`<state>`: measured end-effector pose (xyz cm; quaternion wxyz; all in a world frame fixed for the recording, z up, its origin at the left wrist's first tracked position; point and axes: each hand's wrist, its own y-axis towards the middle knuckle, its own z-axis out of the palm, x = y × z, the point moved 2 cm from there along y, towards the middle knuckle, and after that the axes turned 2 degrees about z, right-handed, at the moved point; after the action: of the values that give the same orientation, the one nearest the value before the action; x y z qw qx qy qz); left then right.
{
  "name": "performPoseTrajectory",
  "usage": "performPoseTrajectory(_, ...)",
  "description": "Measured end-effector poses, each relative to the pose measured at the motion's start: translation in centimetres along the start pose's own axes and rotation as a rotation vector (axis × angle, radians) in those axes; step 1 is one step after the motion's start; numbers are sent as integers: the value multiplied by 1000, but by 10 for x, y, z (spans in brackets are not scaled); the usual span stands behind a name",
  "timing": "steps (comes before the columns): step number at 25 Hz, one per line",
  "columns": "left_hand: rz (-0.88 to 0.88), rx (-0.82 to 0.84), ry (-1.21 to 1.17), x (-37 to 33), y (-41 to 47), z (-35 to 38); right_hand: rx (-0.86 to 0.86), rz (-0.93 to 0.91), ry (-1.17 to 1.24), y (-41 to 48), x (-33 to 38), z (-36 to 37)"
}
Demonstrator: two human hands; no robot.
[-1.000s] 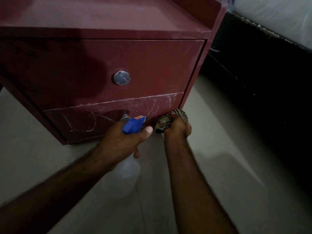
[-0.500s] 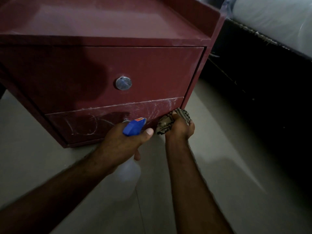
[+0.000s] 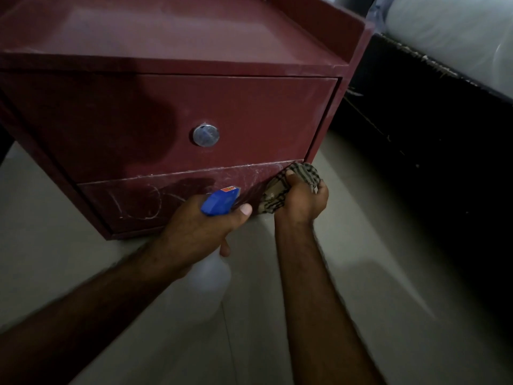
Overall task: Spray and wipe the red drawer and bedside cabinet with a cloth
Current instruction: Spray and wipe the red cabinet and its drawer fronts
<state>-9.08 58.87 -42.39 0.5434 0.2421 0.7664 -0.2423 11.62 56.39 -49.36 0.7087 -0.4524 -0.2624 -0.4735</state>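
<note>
A red bedside cabinet (image 3: 172,37) stands on the floor with two drawers. The upper drawer (image 3: 249,112) carries a round metal knob (image 3: 206,134). The lower drawer (image 3: 133,202) is scratched and has a wet patch. My left hand (image 3: 200,226) grips a white spray bottle (image 3: 212,273) with a blue head (image 3: 220,202), held in front of the lower drawer. My right hand (image 3: 302,198) grips a bunched checked cloth (image 3: 280,187) and presses it against the lower drawer's right end.
A dark bed frame (image 3: 433,129) with a pale mattress (image 3: 455,31) runs along the right, close to the cabinet's side. Pale tiled floor (image 3: 388,273) spreads in front and to the left.
The cloth and my right hand have moved up a little along the lower drawer's right end. My left hand with the bottle has stayed in place. The view has tilted down slightly.
</note>
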Motion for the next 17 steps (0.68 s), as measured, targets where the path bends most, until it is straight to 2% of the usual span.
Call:
performPoseTrajectory(7, -8, 2, 32, -1, -1, -2, -28, -160, -181, -5, 11, 0)
performPoseTrajectory(12, -21, -3, 34, -1, -2, -1, 203, -306, -339, -17, 4, -5)
performPoseTrajectory(17, -39, 6, 28, -3, -3, 0, 89, -406, -441, -12, 18, -5)
